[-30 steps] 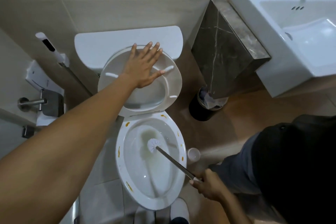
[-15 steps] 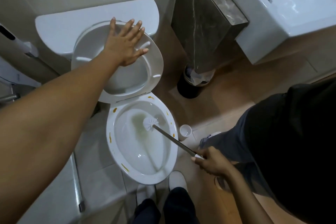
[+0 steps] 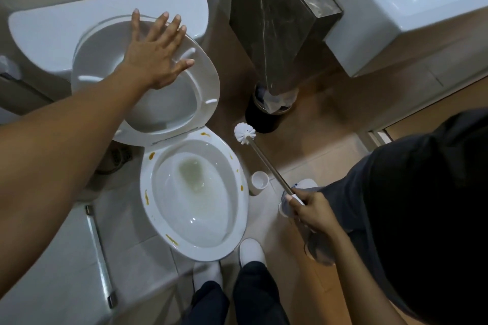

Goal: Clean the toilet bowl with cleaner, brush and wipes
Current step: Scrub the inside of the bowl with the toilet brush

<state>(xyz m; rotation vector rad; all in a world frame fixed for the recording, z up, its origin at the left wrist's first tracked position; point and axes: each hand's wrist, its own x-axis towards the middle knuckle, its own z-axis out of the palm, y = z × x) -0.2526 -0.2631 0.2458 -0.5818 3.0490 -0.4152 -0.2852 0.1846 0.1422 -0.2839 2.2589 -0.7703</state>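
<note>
Head view: left hand [image 3: 155, 57] flat, fingers spread and straight, pressing on raised toilet seat [image 3: 148, 79] that leans back toward the tank [image 3: 63, 24]. Right hand [image 3: 311, 210] curled tight around the handle end of the toilet brush [image 3: 260, 155]; brush head is out of the bowl, in the air to the right of the rim, above the floor near a black bin [image 3: 264, 116]. Toilet bowl [image 3: 195, 192] open, yellowish water inside, orange-yellow smears on the rim. White brush holder [image 3: 259, 182] stands on the floor just beside the bowl. Sink [image 3: 412, 8] upper right, marble-look panel [image 3: 272, 21] beside it.
</note>
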